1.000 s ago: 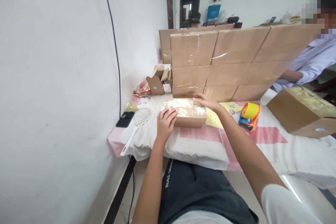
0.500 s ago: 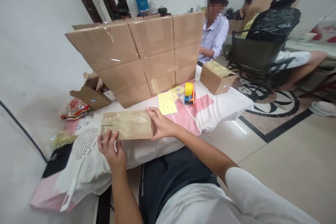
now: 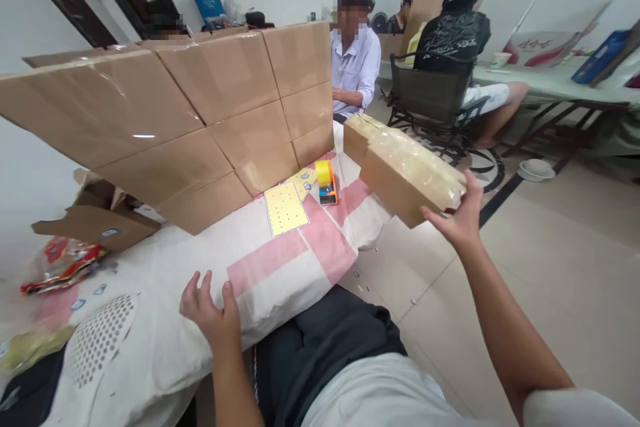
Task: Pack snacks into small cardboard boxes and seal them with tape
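Note:
My right hand (image 3: 457, 210) grips the near end of a taped cardboard box (image 3: 407, 177), thumb on one side and fingers on the other. The box is raised at the right and hides most of another cardboard box (image 3: 356, 140) standing behind it at the table's corner. My left hand (image 3: 210, 307) hovers over the front of the cloth-covered table (image 3: 200, 247), fingers apart and holding nothing. A tape dispenser (image 3: 326, 183) with a yellow roll stands in the middle, beside a dotted yellow sheet (image 3: 286, 208).
Stacked cardboard boxes (image 3: 220, 113) form a wall along the table's far side. An opened box (image 3: 95, 213), a red snack bag (image 3: 63, 263) and a white flyswatter (image 3: 103, 333) lie at the left. A person in a light shirt (image 3: 355, 67) sits behind; another occupies a chair (image 3: 433, 90).
The taped box has swung from the front of the table to the right in my right hand. My left hand has let go of it. The view has turned right.

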A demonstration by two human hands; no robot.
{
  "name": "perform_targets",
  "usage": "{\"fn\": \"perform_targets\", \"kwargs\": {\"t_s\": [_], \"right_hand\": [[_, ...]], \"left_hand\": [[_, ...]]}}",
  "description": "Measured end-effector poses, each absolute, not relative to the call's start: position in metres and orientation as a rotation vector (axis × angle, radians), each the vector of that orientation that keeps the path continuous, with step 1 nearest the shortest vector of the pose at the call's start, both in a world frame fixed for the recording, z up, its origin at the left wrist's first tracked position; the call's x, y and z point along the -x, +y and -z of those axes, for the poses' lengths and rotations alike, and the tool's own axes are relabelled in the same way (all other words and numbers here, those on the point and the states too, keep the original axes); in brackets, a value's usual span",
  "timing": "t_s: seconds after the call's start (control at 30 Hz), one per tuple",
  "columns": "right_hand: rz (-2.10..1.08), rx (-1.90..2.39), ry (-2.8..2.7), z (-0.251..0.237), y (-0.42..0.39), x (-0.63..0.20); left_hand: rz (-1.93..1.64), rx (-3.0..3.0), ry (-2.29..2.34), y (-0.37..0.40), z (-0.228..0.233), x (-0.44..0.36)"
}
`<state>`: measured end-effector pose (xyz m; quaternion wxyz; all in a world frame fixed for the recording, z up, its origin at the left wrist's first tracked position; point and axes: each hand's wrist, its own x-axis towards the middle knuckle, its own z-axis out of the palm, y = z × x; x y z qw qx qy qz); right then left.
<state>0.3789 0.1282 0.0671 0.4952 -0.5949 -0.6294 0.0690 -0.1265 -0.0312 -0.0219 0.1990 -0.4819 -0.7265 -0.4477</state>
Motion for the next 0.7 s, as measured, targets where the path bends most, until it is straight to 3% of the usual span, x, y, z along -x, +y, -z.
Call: {"fn": "perform_targets", "kwargs": {"t_s": [0.17,0.47,0.7], "right_hand": [[0.053,1.598,-1.477,-0.056,0.19,-0.401],[-0.073,1.468,-1.607,-0.045,0.298,-0.39],[-0.274,1.587,-1.716,-0.075,0.371,-0.317]], "left_hand": [[1.262,1.445,-1.993,-0.024,0.021,0.122],[1.328,1.49,-2.002,-0.026,0.026,0.127],[1.34,1.525,-2.06,-0.022,0.025,0.124]]}}
